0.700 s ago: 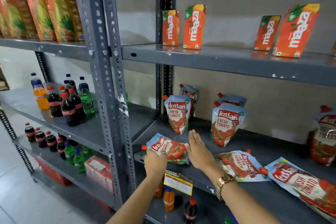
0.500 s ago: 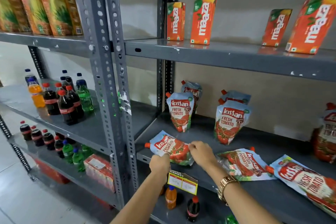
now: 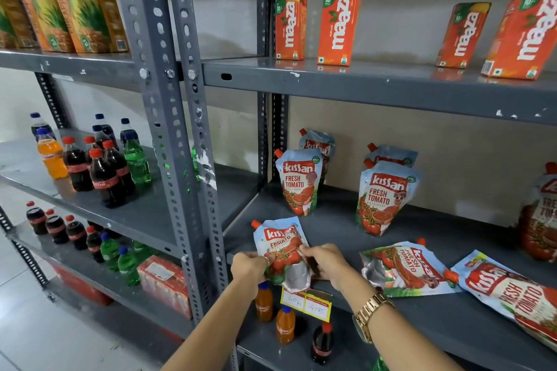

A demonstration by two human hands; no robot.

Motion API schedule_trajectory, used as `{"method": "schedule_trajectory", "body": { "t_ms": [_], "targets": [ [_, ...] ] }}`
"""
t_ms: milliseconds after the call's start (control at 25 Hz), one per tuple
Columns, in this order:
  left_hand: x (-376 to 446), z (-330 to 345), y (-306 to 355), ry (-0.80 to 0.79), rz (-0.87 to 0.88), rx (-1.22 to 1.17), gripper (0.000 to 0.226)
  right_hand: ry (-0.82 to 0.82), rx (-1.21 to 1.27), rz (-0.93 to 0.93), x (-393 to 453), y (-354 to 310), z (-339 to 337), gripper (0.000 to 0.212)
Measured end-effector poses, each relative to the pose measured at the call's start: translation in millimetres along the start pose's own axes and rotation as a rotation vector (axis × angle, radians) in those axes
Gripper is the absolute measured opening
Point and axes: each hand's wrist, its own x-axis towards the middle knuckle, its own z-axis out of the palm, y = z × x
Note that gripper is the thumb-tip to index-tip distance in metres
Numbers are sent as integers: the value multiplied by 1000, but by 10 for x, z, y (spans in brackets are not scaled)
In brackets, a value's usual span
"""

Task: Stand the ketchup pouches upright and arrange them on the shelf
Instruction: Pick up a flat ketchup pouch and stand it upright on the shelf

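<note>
My left hand (image 3: 249, 265) and my right hand (image 3: 324, 260) both grip a ketchup pouch (image 3: 281, 245) by its lower corners, tilted up near the front left of the grey shelf (image 3: 331, 226). Behind it stand upright pouches: one at the left (image 3: 298, 187) with another behind it (image 3: 319, 144), and one in the middle (image 3: 382, 199) with another behind it (image 3: 391, 155). Two pouches lie flat at the right, the nearer one (image 3: 407, 271) next to my right wrist and a second (image 3: 512, 292) beyond it. Another pouch (image 3: 541, 217) is cut off by the right edge.
Orange juice cartons (image 3: 339, 21) stand on the shelf above. A steel upright (image 3: 180, 159) borders the shelf on the left. Soda bottles (image 3: 102, 172) fill the neighbouring rack. A yellow price tag (image 3: 304, 303) hangs from the shelf's front edge, with small bottles (image 3: 284, 324) below.
The pouch lay flat under my hands. Both hands have since closed on its bottom corners and raised it towards upright. The camera view shifted slightly.
</note>
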Motion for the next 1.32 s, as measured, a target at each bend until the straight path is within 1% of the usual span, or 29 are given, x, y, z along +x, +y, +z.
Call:
{"method": "schedule_trajectory", "body": {
  "t_ms": [80,120,160,280,360,440,480,560,640,720,840,960,1040,1120,1240,1320],
  "targets": [
    [-29,-5,-23,-14,91,-27,10,6,79,-24,-11,13,-9,18],
    [-49,-2,-7,-24,156,-28,15,13,104,-62,-29,11,-21,10],
    [-50,8,17,-40,224,-33,21,24,114,-115,-38,4,-39,8],
    [-41,114,200,-88,409,1,31,73,125,-318,-80,-49,-129,17],
    [-22,231,306,-118,480,61,35,117,61,-420,-83,-35,-201,26],
    [7,347,305,-138,489,167,30,163,-75,-472,-87,24,-256,30],
    [23,377,275,-122,472,204,26,176,-125,-487,-87,53,-276,31],
    [32,399,196,-84,431,207,22,186,-212,-501,-102,67,-311,30],
    [-14,396,163,-54,422,178,23,226,-296,-511,-126,29,-335,23],
    [-102,388,144,9,407,149,25,345,-371,-555,-171,-8,-372,17],
    [-272,400,56,116,401,105,23,542,-305,-633,-293,-29,-527,23],
    [-443,470,-46,100,426,108,12,648,-246,-610,-402,34,-765,30],
    [-550,552,-86,59,445,151,11,684,-233,-569,-448,119,-912,31],
    [-656,655,-105,17,455,191,12,688,-214,-512,-496,212,-1036,29],
    [-792,838,-141,-68,514,268,16,683,-202,-435,-597,347,-1195,18],
    [-871,971,-162,-146,529,302,17,656,-243,-380,-650,440,-1285,18]
  ]
}}
